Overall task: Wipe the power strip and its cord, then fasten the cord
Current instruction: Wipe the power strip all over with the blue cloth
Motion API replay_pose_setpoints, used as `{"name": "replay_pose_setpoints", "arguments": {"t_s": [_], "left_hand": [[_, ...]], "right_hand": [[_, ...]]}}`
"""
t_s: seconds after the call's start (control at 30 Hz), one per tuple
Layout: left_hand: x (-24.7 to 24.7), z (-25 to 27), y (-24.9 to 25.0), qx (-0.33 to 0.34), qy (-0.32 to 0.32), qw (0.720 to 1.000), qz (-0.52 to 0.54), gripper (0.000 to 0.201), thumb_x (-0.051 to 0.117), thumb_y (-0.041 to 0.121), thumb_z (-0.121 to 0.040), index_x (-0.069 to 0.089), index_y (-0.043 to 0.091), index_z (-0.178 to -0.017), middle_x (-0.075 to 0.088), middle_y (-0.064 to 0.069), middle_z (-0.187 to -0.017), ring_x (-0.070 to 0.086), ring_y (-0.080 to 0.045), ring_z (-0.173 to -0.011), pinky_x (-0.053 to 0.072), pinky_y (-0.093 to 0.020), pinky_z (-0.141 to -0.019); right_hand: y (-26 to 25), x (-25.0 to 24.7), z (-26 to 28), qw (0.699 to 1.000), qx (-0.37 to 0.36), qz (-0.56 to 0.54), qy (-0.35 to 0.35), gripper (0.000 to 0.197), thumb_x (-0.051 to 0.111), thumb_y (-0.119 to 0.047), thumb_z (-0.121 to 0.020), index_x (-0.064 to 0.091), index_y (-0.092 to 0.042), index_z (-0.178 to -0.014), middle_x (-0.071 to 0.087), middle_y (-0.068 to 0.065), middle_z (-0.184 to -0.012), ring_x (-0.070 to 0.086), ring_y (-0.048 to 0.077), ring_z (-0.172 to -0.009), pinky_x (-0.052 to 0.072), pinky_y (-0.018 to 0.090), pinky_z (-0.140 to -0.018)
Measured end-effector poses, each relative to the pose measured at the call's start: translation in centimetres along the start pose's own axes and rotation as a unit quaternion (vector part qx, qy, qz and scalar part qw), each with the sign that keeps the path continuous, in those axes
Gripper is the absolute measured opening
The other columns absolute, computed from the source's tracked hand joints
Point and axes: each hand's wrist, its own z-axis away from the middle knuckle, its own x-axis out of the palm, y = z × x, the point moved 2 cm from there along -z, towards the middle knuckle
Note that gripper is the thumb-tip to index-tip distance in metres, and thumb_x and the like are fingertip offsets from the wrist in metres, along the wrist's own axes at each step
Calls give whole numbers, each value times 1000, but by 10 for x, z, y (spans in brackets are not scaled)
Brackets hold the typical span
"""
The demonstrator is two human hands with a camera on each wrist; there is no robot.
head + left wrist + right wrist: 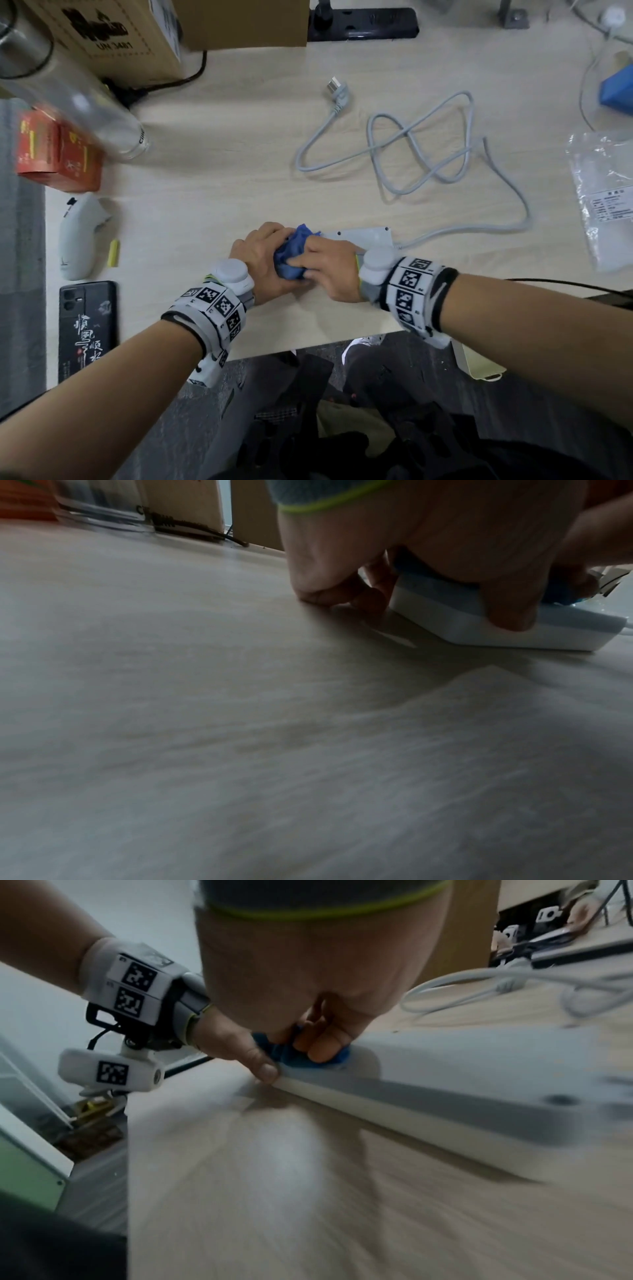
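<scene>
Both hands meet at the near end of the white power strip [363, 236], lying flat near the counter's [222, 178] front edge: the left hand [257, 253] grips its end, the right hand [325, 267] presses a bunched blue cloth [291, 253] onto it, and its grey cord [428, 150] lies looped behind.

Matt white plastic power strip [363, 236], crumpled blue cloth [291, 253], pale wood-grain table [212, 205]
</scene>
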Motion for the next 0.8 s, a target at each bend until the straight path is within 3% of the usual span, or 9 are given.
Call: {"name": "replay_pose_setpoints", "arguments": {"t_s": [0.1,0.17,0.2,0.27,0.33,0.43,0.57,0.7,0.8], "left_hand": [[-1,0,-2,23,1,1000,-5,81,63,78,-56,48,34,-123,52,11,-114,59,-14,-89,53,-42,-74],[-3,0,-3,28,-8,1000,-11,84,62,77,-55,47,32,-125,50,10,-116,58,-14,-92,53,-44,-76],[-4,1,-2,29,-12,999,-14,84,62,76,-55,47,32,-125,50,10,-117,58,-15,-93,53,-44,-77],[-5,1,-3,26,-15,999,-18,84,62,75,-56,46,31,-126,49,10,-118,57,-15,-94,52,-45,-78],[-4,1,-3,25,-15,999,-24,85,62,75,-56,47,31,-127,49,10,-119,57,-15,-95,52,-44,-79],[-3,0,-3,26,-12,999,-28,84,62,75,-57,47,31,-127,49,10,-119,57,-15,-95,52,-44,-79],[0,-1,-2,9,-8,1000,-22,76,65,70,-59,48,35,-124,50,11,-116,57,-15,-92,46,-36,-76],[2,0,0,12,7,1000,-4,53,59,50,-60,56,30,-109,52,9,-104,59,-22,-82,42,-34,-65],[1,0,-1,20,10,1000,8,66,67,65,-59,54,33,-116,54,10,-107,59,-17,-84,49,-36,-69]], "right_hand": [[30,-15,27,1000,-19,24,3,33,70,2,-75,72,-7,-106,60,12,-86,62,26,-72,51,26,-65],[53,-31,46,998,19,19,48,25,72,0,-74,74,-4,-99,60,11,-84,58,19,-72,43,14,-71],[63,-38,55,996,54,12,75,21,72,-2,-75,74,-3,-96,60,11,-84,56,16,-72,41,13,-71],[77,-44,68,988,114,12,107,15,69,-8,-77,75,-3,-90,59,11,-85,54,17,-69,42,21,-66],[81,-41,71,986,129,18,106,13,67,-9,-78,74,-3,-87,59,10,-87,58,23,-70,43,24,-66],[67,-32,55,992,111,-2,67,12,67,-11,-80,72,-9,-91,61,7,-93,62,27,-83,49,29,-75],[20,-6,4,995,69,-69,-4,30,64,-12,-79,67,-16,-108,60,6,-108,58,24,-100,46,31,-89],[-12,12,-28,994,75,-80,17,21,56,-14,-81,72,-14,-94,58,8,-97,58,28,-86,49,40,-76],[4,5,-16,994,79,-62,36,23,60,-16,-82,73,-15,-101,61,9,-99,60,27,-88,51,37,-76]]}}
